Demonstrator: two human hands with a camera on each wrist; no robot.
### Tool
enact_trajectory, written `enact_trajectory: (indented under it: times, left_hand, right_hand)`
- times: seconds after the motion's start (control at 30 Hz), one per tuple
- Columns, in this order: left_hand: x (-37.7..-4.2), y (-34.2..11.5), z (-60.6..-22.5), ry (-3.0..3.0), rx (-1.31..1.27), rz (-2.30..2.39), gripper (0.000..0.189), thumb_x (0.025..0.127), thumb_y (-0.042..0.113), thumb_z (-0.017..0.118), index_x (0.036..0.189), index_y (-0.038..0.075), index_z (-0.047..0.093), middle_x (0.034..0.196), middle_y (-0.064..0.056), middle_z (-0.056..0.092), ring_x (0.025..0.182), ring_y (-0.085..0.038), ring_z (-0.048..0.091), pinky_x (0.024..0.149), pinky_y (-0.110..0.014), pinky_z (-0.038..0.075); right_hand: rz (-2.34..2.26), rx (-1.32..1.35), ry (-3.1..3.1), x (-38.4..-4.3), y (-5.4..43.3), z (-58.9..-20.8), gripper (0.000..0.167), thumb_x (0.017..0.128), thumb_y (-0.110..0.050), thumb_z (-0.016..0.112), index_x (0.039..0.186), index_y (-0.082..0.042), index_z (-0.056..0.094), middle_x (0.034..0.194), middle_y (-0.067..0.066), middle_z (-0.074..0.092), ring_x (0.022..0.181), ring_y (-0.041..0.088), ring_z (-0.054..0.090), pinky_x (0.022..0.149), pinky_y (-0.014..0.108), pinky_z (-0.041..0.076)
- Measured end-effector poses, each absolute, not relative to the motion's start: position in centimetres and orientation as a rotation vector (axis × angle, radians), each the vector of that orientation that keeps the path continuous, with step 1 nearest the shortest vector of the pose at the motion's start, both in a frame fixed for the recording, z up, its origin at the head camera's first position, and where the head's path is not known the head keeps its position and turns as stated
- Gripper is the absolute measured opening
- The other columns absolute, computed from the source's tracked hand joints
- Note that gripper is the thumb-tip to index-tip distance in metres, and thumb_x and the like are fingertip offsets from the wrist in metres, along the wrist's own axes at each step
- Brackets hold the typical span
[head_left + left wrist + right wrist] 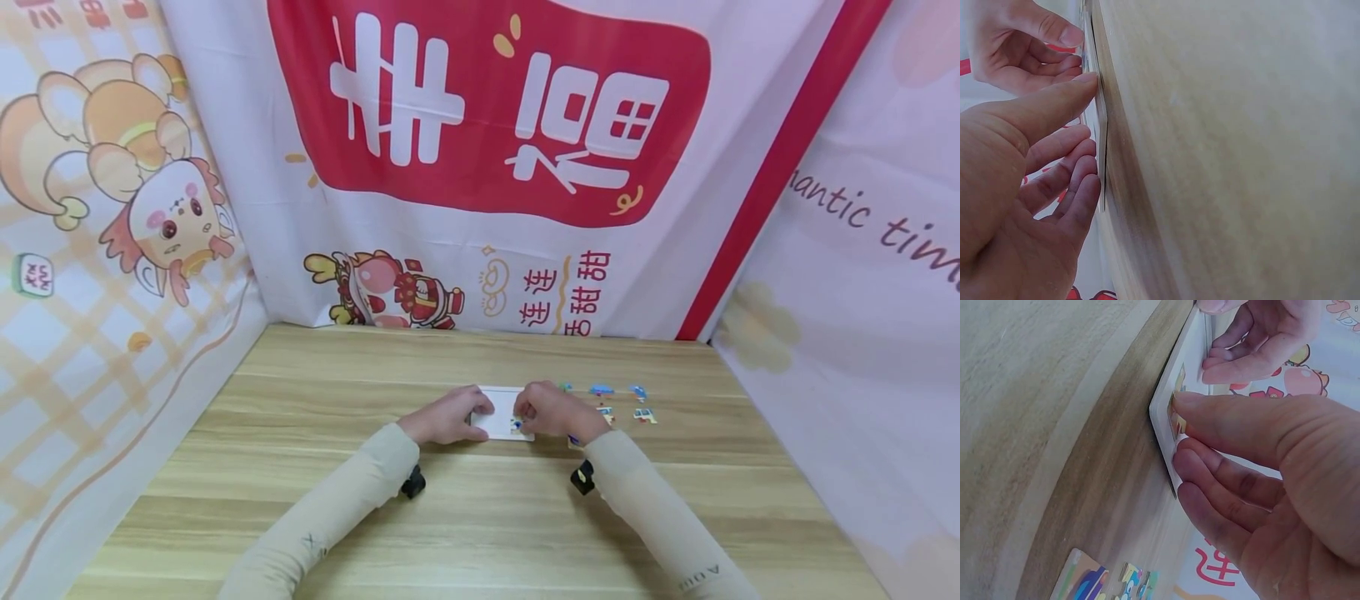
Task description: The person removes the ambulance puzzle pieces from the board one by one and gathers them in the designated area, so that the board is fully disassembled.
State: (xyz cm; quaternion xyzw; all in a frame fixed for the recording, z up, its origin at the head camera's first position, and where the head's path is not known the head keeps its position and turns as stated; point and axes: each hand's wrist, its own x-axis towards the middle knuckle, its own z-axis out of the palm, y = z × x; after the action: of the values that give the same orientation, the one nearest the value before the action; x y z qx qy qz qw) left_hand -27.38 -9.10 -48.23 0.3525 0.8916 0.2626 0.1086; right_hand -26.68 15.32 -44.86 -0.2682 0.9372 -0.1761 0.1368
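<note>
A flat white puzzle board with a raised rim lies on the table between both hands. My left hand grips its left end, with the thumb at the near side and the curled fingers along the edge in the left wrist view. Toward the board's near right corner, my right hand pinches a small printed puzzle piece against the white surface. The thumb lies over part of that piece, and the other fingers bend beside the board's rim.
Several loose puzzle pieces lie to the right of the board, some partly hidden by the right hand. The wood-grain table meets printed cloth walls at the back and sides.
</note>
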Motion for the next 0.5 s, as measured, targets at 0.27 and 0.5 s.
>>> enact_trajectory:
  times: [0.27,0.5]
  left_hand:
    - [-27.34,-9.09,-48.17,2.615,1.042,0.765,0.045,0.095,0.024,0.081,0.134,0.005,0.067,0.134,-0.010,0.064,0.122,-0.023,0.061,0.110,-0.042,0.052]
    - [-27.38,-9.02,-48.05,2.614,1.052,0.778,0.046,0.094,0.024,0.082,0.133,0.005,0.067,0.133,-0.011,0.064,0.121,-0.024,0.061,0.109,-0.042,0.053]
  right_hand:
    - [-0.583,-0.826,2.732,-26.46,15.58,-44.27,0.008,0.097,-0.005,0.075,0.104,-0.009,0.076,0.099,0.001,0.074,0.091,0.013,0.064,0.089,0.036,0.061]
    - [-0.685,-0.827,2.713,-26.82,16.11,-44.19,0.003,0.099,-0.006,0.072,0.100,-0.009,0.073,0.094,-0.002,0.072,0.087,0.009,0.064,0.084,0.031,0.059]
